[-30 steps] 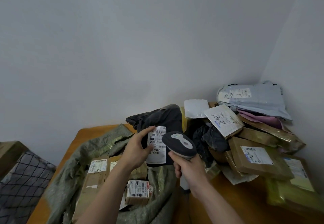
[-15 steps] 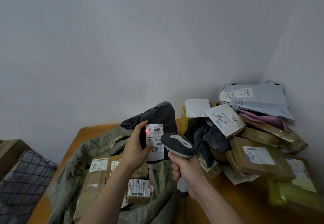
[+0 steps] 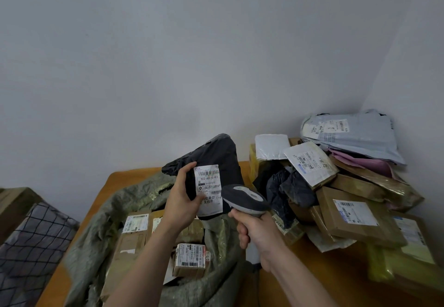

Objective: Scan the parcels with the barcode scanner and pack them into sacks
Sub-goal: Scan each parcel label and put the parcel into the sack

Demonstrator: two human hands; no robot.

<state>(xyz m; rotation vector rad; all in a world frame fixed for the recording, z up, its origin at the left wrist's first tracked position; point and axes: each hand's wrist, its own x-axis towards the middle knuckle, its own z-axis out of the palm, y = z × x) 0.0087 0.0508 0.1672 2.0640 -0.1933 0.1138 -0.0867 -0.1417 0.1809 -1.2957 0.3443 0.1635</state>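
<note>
Two hands [image 3: 180, 202], one scanner [image 3: 245, 198], one sack [image 3: 113, 215], one black parcel [image 3: 216, 153], over ten other parcels [image 3: 355, 213]

Parcel-sorting room: labelled parcels [image 3: 310, 165] (boxes [image 3: 355, 215], mailers [image 3: 355, 133]) heaped on table [image 3: 129, 177].

grey wall [image 3: 168, 66] | orange table [image 3: 125, 179] | checked cloth [image 3: 36, 242] — lower left

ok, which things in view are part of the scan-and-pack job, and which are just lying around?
Job:
black parcel, held in the left hand
barcode scanner, gripped in the right hand
green sack with boxed parcels in it
parcel pile on the right

Lying about:
checked dark fabric at the left edge
brown box beside it
</note>
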